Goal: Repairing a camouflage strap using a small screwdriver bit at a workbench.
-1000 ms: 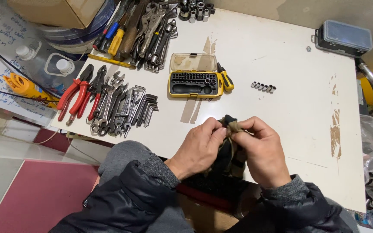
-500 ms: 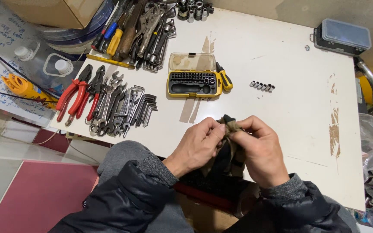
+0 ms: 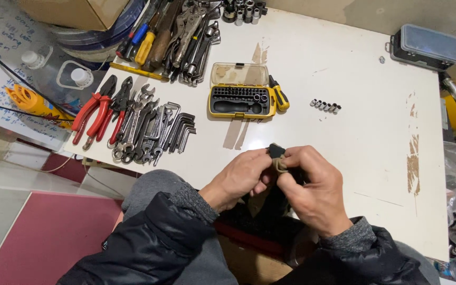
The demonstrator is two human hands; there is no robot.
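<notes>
Both my hands meet at the near edge of the bench [image 3: 344,68], just above my lap. My left hand [image 3: 241,177] and right hand [image 3: 312,190] are closed around one small thing between them: a dark piece with an olive-tan strap [image 3: 279,164] bunched at the fingertips. The fingers of both hands pinch it, thumbs pressing in from either side, so neither hand is open. What exactly the dark part is I cannot tell; most of it is hidden under my knuckles.

Compared with a second ago, very little has shifted. The hands sit in the same spot by the near edge, and the tan bit has only turned slightly between my fingertips. I take that to mean I am still working the strap by small pinches, with nothing released or set down yet.

The rest of the bench lies untouched. The yellow bit set case [image 3: 243,99] stands open toward the middle, a yellow-handled screwdriver [image 3: 279,95] just beside its right side. A short row of small sockets [image 3: 325,106] lies farther right. Toward the left edge are the red-handled pliers [image 3: 97,113] and a fan of wrenches and hex keys [image 3: 154,129]. A grey-lidded box [image 3: 426,46] sits at the far right corner.
</notes>
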